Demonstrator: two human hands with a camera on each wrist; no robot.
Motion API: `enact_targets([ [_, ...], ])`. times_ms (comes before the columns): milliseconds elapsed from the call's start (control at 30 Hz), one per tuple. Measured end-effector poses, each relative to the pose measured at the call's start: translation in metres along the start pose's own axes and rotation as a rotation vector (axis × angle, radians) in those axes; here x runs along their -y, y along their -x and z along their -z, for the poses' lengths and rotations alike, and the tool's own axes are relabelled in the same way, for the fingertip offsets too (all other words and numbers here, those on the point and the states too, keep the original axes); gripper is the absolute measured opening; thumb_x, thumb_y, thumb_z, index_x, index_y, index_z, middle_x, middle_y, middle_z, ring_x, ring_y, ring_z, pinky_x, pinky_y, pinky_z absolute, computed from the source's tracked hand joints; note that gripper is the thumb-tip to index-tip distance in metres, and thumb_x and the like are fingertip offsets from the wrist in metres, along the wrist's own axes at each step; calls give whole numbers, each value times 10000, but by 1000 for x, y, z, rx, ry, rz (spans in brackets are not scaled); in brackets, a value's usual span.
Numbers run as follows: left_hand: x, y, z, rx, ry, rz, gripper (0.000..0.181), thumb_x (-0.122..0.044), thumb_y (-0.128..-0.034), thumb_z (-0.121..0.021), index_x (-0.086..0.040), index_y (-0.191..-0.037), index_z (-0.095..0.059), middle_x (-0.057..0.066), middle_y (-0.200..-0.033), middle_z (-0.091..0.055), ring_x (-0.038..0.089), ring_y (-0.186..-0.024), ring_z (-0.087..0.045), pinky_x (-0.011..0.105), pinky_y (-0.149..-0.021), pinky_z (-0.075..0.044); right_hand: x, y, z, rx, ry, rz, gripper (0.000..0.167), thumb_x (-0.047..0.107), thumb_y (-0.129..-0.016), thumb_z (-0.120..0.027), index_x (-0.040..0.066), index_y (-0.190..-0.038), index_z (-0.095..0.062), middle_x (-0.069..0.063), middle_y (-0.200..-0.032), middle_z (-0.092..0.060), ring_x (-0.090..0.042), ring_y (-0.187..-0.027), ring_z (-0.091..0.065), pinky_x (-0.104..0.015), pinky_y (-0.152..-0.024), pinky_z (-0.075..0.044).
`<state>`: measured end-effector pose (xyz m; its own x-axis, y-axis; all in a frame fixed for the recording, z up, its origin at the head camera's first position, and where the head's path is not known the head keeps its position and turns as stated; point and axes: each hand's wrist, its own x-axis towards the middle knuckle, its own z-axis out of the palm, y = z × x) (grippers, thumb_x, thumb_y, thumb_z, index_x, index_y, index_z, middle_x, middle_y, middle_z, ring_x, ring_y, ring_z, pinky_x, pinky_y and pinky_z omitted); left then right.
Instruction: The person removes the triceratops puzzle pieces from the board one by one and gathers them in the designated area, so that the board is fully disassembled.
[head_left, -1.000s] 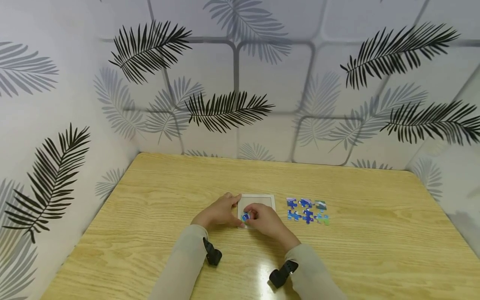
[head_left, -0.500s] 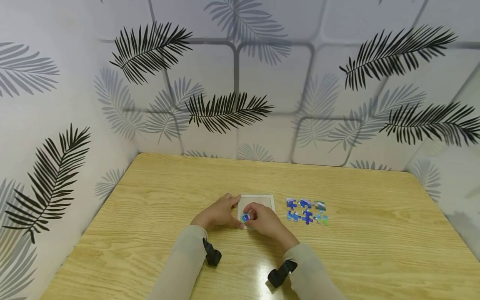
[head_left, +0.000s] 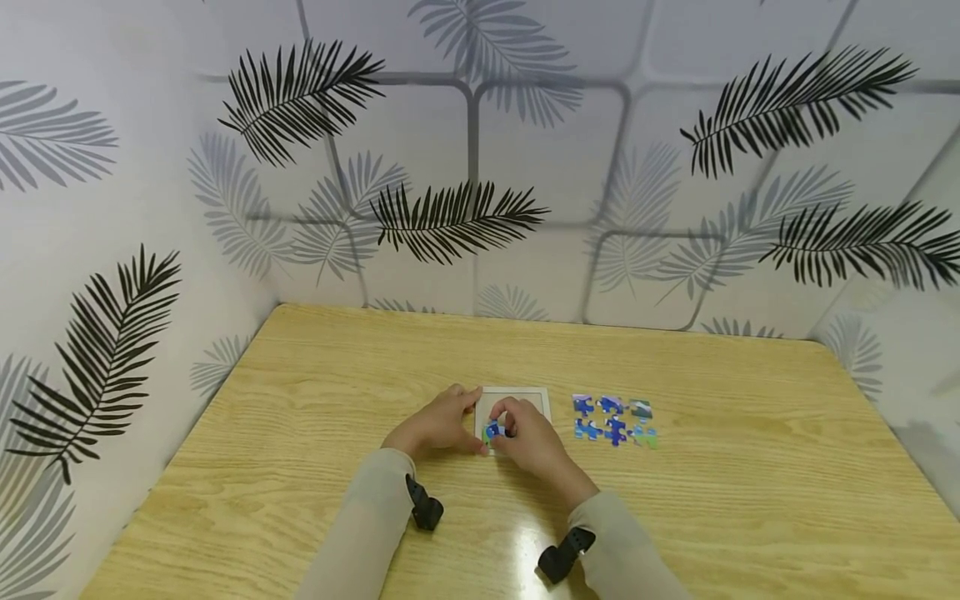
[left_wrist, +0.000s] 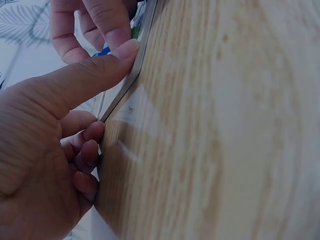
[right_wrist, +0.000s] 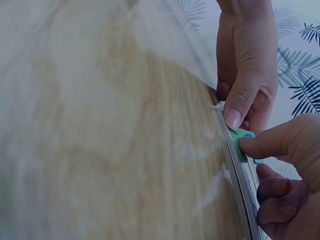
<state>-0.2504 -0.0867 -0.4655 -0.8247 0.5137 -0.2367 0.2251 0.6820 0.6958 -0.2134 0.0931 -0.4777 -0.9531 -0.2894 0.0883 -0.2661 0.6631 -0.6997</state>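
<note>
A shallow white puzzle tray (head_left: 517, 390) lies on the table in the head view. My left hand (head_left: 441, 422) grips its left side, thumb at the near corner and index finger at the far one. In the left wrist view, the left thumb lies on the edge of the tray (left_wrist: 129, 82) and the other fingers curl against its side. My right hand (head_left: 534, 440) pinches a blue and green jigsaw piece (head_left: 491, 431) over the tray's near left corner. The right wrist view shows the green part of this piece (right_wrist: 242, 134) beside the tray edge; fingers hide the rest.
Several loose jigsaw pieces (head_left: 616, 430), blue, purple and green, lie in two rows right of the tray. The wooden table (head_left: 360, 358) meets a leaf-patterned wall (head_left: 540, 275) at the back.
The right fingers have shifted slightly and the piece has turned a little at the tray's near left corner. The left hand and the loose pieces have stayed put.
</note>
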Motion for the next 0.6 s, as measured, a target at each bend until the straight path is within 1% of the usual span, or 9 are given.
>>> enact_targets([
  [100,0,0,0,2,-1,1,1006,-303,-724,-831,-98,-1507,-235,31,-1054,-421,186,-956,-416,334,-838,-369,1,1,-1,-36,23,2,192,40,-820,-701,136,-943,-590,-10,-791,-492,-136,-648,-454,-282,-567,-373],
  [167,0,0,0,4,-2,1,1009,-307,-725,-830,-99,-1509,-230,33,-1061,-421,188,-957,-416,337,-836,-367,2,2,0,-58,17,-2,148,38,-849,-670,140,-929,-599,11,-764,-488,-122,-619,-452,-272,-540,-367],
  [300,0,-1,1,7,-9,4,1011,-318,-726,-829,-105,-1510,-228,32,-1093,-424,189,-988,-418,349,-874,-374,1,3,0,-76,-70,8,126,12,-877,-626,130,-920,-619,24,-747,-477,-109,-575,-434,-255,-508,-352],
  [467,1,-1,1,4,-7,18,1016,-324,-718,-834,-108,-1509,-234,32,-1125,-429,184,-1027,-423,366,-928,-378,-3,4,0,-99,-184,36,121,4,-889,-613,114,-938,-620,7,-784,-491,-100,-566,-404,-236,-512,-351],
  [600,1,-1,1,10,0,21,1009,-316,-723,-831,-110,-1510,-235,31,-1119,-422,189,-1015,-421,360,-913,-378,-5,6,7,-114,-238,3,98,29,-905,-609,103,-965,-634,-7,-806,-511,-111,-569,-398,-233,-504,-349],
])
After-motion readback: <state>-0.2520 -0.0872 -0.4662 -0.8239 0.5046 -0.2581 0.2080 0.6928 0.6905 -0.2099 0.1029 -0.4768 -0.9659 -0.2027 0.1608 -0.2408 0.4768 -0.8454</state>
